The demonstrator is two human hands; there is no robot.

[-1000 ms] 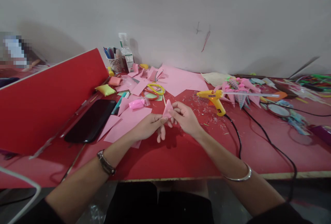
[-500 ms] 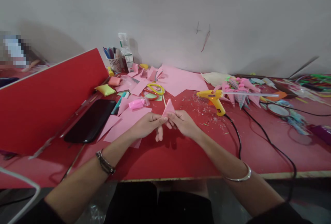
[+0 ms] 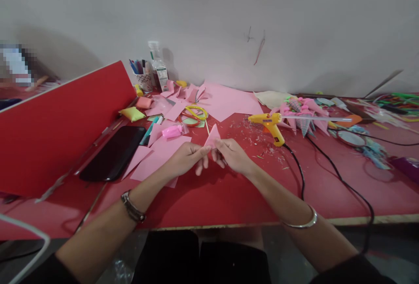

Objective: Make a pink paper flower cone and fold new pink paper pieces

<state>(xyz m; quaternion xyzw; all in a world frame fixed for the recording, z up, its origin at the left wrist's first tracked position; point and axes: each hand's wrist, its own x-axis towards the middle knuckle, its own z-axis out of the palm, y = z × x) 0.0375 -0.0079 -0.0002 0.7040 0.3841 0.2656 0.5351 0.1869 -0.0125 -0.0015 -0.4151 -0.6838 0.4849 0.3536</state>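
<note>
Between my hands, a small pink paper cone (image 3: 213,136) points up and away from me, its base pinched on both sides. My left hand (image 3: 189,158) grips its left edge with thumb and fingers. From the other side, my right hand (image 3: 233,156) holds it the same way, and the fingers hide its lower part. Left of my hands lie pink paper sheets (image 3: 157,161) and a pink clay packet (image 3: 172,131). To the right, a yellow glue gun (image 3: 269,126) rests on the red table (image 3: 225,207) with a clear glue stick in its back.
A black phone (image 3: 113,153) lies by a leaning red board (image 3: 65,122). Behind stand a pen cup (image 3: 144,81) and a bottle (image 3: 159,72). Pink and grey paper cones (image 3: 304,113) are grouped at the right, and a black cable (image 3: 347,183) runs over the table's front edge.
Both hands keep hold of the pink paper cone in nearly the same place. The fingers beneath it have shifted slightly apart.
</note>
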